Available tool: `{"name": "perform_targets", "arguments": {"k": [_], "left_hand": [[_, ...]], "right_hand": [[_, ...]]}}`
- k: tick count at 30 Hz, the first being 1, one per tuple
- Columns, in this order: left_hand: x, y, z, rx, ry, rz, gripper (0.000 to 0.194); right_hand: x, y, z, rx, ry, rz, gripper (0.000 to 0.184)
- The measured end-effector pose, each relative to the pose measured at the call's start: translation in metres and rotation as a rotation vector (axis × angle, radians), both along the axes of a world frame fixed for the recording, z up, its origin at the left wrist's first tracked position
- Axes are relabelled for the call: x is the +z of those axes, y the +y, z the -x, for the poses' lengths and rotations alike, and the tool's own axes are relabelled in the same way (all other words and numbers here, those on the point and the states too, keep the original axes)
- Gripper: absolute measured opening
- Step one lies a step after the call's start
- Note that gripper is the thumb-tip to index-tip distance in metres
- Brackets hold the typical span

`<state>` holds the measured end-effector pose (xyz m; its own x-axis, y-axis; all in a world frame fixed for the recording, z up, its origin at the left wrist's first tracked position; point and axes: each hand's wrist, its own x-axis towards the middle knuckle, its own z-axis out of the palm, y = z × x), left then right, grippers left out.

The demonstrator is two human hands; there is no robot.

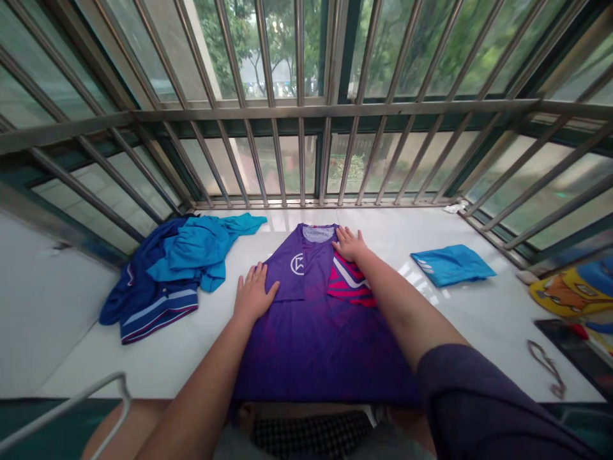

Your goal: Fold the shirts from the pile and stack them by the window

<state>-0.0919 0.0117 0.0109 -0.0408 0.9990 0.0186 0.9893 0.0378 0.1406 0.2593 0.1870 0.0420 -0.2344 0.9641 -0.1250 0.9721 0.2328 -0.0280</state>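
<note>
A purple sports jersey (316, 326) with a white crest and a pink-striped sleeve lies spread on the white window ledge (412, 230), its sides partly folded inward. My left hand (252, 295) lies flat on the jersey's left folded edge, fingers stretched out. My right hand (349, 244) presses flat on the right shoulder by the collar, fingers spread. Neither hand grips anything.
A heap of blue and teal clothes (172, 268) lies at the left. A folded teal garment (451, 264) sits at the right. Metal window bars (301, 115) close off the ledge behind. A bright cartoon-print item (572, 291) and a cord (546, 365) lie far right. A wire hanger (71, 406) shows bottom left.
</note>
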Motion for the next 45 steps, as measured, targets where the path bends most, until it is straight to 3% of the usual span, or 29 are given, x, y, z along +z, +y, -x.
{"name": "perform_targets", "arguments": {"k": [4,7,12,14,16,21,25,31,36,40,45], "left_hand": [[0.004,-0.001,0.002,-0.003,-0.032,0.018,0.079],[-0.001,0.000,0.006,-0.014,-0.102,-0.018,0.078],[-0.012,0.007,0.015,-0.009,-0.280,-0.091,0.066],[-0.013,0.008,0.020,0.004,-0.377,-0.143,0.059],[-0.013,0.007,0.026,0.001,-0.495,-0.218,0.051],[-0.012,0.000,0.039,-0.005,-0.733,-0.311,0.043],[-0.012,-0.001,0.041,0.013,-0.758,-0.318,0.038],[-0.011,-0.001,0.039,-0.031,-0.744,-0.324,0.032],[-0.006,-0.004,0.038,-0.046,-0.755,-0.319,0.031],[-0.003,-0.008,0.039,0.053,-0.809,-0.313,0.030],[-0.001,-0.011,0.043,0.211,-0.879,-0.312,0.036]], "right_hand": [[0.037,-0.025,0.003,-0.008,-0.035,-0.073,0.074],[0.051,-0.078,-0.011,0.069,-0.016,-0.151,0.062],[0.032,-0.200,-0.054,0.044,-0.015,-0.106,0.045],[0.020,-0.233,-0.067,0.007,-0.017,-0.087,0.044],[0.010,-0.250,-0.071,-0.033,-0.008,-0.097,0.042],[0.002,-0.242,-0.057,-0.074,-0.017,-0.131,0.036],[0.012,-0.230,-0.057,-0.062,-0.042,-0.124,0.034],[0.022,-0.232,-0.082,-0.034,-0.010,-0.280,0.035],[0.013,-0.240,-0.088,-0.028,-0.068,-0.157,0.032],[0.011,-0.247,-0.073,-0.054,-0.029,-0.217,0.037],[0.011,-0.242,-0.025,0.051,0.057,-0.207,0.036]]}}
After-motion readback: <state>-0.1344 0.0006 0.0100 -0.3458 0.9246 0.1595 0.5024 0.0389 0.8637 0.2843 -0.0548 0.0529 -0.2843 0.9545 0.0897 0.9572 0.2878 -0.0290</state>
